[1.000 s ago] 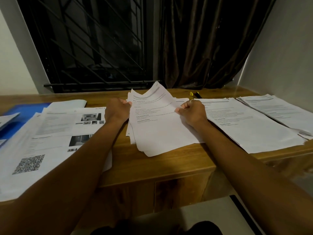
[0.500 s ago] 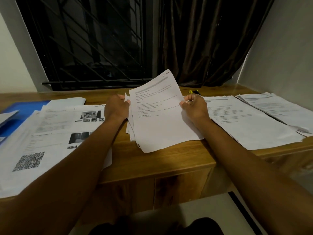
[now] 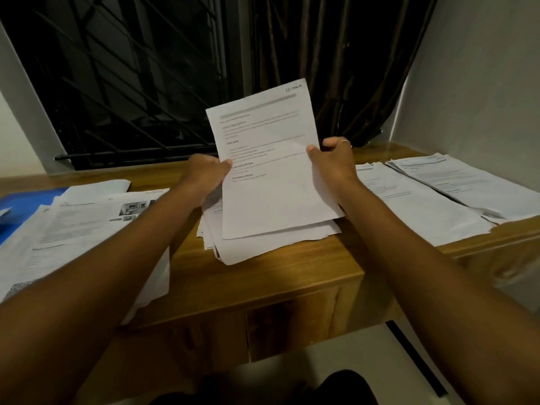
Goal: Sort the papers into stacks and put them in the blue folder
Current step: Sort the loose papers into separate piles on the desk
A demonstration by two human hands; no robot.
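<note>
I hold a printed white sheet (image 3: 268, 171) tilted up over the middle of the wooden desk. My left hand (image 3: 204, 173) pinches its left edge and my right hand (image 3: 333, 162) pinches its right edge. Under it lies a loose pile of papers (image 3: 263, 244). A stack with photos and a QR code (image 3: 81, 229) lies to the left, partly covering the blue folder (image 3: 26, 197) at the far left. Two more paper stacks lie to the right, one (image 3: 415, 206) near my right arm and one (image 3: 467, 185) at the desk's right end.
The wooden desk (image 3: 263, 282) has a front edge close to me and stands against a barred window (image 3: 131, 83) with a dark curtain (image 3: 330, 62). A pale wall (image 3: 482, 83) closes the right side. A white surface (image 3: 336, 361) lies below the desk front.
Both hands have raised the top sheet off the middle pile, from bent and nearly flat to upright and tilted toward me. The view has shifted closer to the desk.
</note>
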